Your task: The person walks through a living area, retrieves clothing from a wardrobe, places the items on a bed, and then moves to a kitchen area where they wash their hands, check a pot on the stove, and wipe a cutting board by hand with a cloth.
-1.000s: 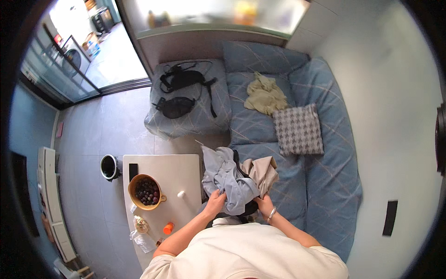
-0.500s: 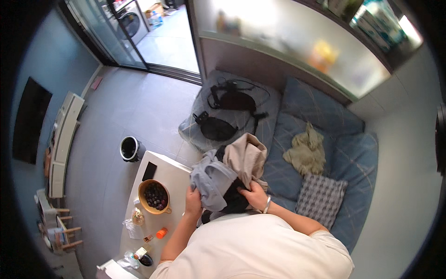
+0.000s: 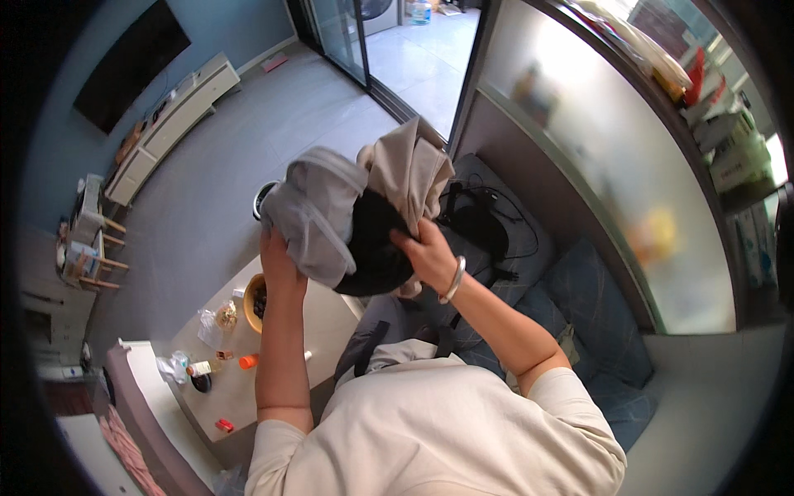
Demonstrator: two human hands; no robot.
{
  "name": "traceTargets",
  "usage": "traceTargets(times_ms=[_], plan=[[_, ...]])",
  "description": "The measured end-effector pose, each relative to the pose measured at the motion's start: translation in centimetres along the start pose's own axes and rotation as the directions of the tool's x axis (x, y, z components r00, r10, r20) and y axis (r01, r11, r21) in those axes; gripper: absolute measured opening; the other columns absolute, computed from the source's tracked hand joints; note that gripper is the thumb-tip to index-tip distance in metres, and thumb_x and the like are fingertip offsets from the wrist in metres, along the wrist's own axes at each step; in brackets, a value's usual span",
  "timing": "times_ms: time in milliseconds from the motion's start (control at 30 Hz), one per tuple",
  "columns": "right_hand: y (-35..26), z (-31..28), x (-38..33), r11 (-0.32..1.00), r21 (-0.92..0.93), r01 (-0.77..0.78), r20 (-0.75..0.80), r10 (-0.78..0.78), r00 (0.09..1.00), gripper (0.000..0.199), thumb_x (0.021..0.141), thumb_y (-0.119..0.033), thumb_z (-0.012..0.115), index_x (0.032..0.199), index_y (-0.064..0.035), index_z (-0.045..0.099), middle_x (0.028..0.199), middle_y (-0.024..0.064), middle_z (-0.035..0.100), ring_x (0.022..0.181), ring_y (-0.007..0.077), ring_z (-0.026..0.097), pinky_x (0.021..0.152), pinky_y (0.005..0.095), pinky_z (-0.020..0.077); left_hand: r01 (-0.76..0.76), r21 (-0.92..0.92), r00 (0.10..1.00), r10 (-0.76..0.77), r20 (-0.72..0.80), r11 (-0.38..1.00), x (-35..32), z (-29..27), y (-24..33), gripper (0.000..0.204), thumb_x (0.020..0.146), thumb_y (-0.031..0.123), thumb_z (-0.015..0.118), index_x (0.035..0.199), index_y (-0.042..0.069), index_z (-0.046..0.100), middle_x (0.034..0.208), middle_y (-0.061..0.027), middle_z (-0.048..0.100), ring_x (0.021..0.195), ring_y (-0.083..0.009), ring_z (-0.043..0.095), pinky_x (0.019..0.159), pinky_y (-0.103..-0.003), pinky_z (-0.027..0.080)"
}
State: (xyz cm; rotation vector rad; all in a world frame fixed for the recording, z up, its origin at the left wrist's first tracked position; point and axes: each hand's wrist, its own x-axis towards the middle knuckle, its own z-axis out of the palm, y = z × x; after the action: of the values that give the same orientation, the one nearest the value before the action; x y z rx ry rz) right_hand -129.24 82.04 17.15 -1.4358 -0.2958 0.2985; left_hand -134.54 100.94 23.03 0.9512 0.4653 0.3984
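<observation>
- Above the low white table (image 3: 318,318): bundle of clothes (image 3: 356,215), raised between both hands.
- Left hand (image 3: 279,256) clamped on the bundle's grey part.
- Right hand (image 3: 426,252), silver bangle (image 3: 454,281) on wrist, clamped on the beige-and-black part.
- Blue sofa (image 3: 595,318) at right.

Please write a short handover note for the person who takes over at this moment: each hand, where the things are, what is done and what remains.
Left hand: grips the grey garment from below, raised at chest height.
Right hand: holds the black garment, with the beige garment draped over it.
Things: all three clothes are bunched together in the air, above the low table and the blue sofa.
Done: bundle lifted.
Left: the clothes are not yet separated or folded.
</observation>
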Motion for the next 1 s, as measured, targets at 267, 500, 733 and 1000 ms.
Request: traceTargets(times_ms=[267,500,733,1000], plan=[[5.2,0.0,13.3,0.985,-0.144,-0.096,0.018,0.100,0.995,0.025,0.083,-0.009,0.053,0.106,0.0014,0.052,0.096,0.0004,0.056,0.085,0.0096,0.048,0.077,0.0247,0.0386,0.046,-0.029,0.999,-0.045,0.024,0.999,13.1,0.2,-4.1,0.032,0.087,0.025,0.044,0.109,0.002,0.048,0.099,-0.0073,0.056,0.090,-0.0174,0.054,0.076,-0.030,0.044],[12.6,4.6,29.7,0.962,-0.089,-0.260,0.006,0.262,0.965,0.027,0.082,-0.006,0.051,0.108,0.0009,0.052,0.098,0.0006,0.056,0.089,0.0113,0.049,0.079,0.0251,0.0390,0.152,-0.047,0.988,-0.150,0.048,0.987,33.8,-3.8,-7.4,0.029,0.087,0.020,0.042,0.108,0.002,0.049,0.098,-0.0053,0.055,0.089,-0.0155,0.053,0.080,-0.029,0.041],[15.8,5.3,44.0,0.921,-0.117,-0.372,-0.034,0.370,0.928,0.026,0.083,-0.006,0.052,0.108,-0.0005,0.052,0.092,-0.0008,0.056,0.083,0.0091,0.049,0.074,0.0240,0.0406,0.292,0.045,0.952,-0.295,0.084,0.955,47.2,-4.3,-5.2,0.026,0.087,0.014,0.041,0.109,0.000,0.048,0.101,-0.0057,0.053,0.092,-0.0139,0.051,0.081,-0.027,0.039],[16.8,2.6,54.8,0.913,0.000,-0.408,-0.180,0.401,0.898,0.025,0.081,-0.011,0.053,0.104,0.0000,0.054,0.091,0.0020,0.059,0.083,0.0105,0.050,0.075,0.0245,0.0411,0.291,0.258,0.921,-0.343,0.185,0.921,59.8,4.1,-6.4,0.027,0.087,0.018,0.042,0.108,0.003,0.048,0.102,-0.0057,0.054,0.095,-0.0148,0.050,0.083,-0.028,0.039]])
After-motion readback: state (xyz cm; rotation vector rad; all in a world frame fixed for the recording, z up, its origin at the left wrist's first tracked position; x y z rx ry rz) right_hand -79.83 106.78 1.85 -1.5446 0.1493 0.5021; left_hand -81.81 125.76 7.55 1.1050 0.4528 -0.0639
